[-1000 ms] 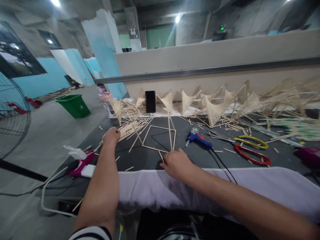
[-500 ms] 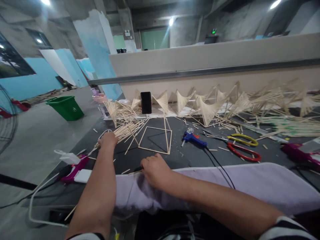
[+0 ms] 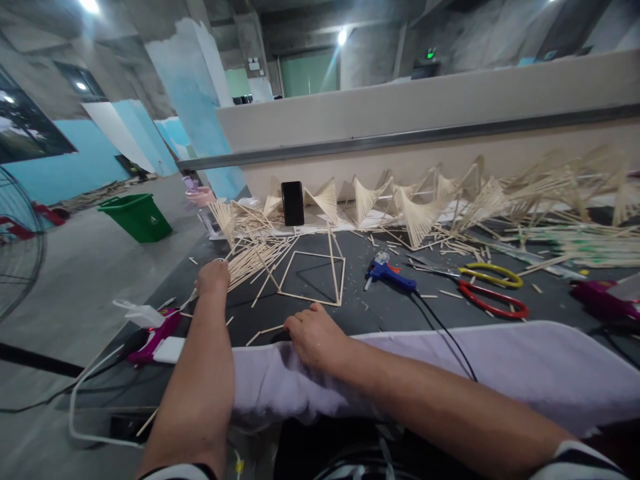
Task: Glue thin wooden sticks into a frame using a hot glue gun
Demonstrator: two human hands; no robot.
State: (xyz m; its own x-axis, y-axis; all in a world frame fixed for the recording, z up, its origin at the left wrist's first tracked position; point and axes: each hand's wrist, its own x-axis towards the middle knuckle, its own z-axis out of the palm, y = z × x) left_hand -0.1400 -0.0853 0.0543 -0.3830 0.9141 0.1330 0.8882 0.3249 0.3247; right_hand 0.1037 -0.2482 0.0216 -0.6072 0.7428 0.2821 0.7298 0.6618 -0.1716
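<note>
At the near-left end of the loose wooden sticks [image 3: 263,257], my left hand [image 3: 213,277] reaches in with its fingers bent; I cannot tell whether they grip any. Near the lilac cloth [image 3: 480,350], my right hand [image 3: 317,333] has its fingers curled low, a thin stick [image 3: 273,329] running to them, though whether it is pinched is hidden. Beyond that hand, the four-sided stick frame [image 3: 310,299] rests on the dark tabletop [image 3: 365,323], left of the blue glue gun [image 3: 397,277] and the scissors [image 3: 493,300].
</note>
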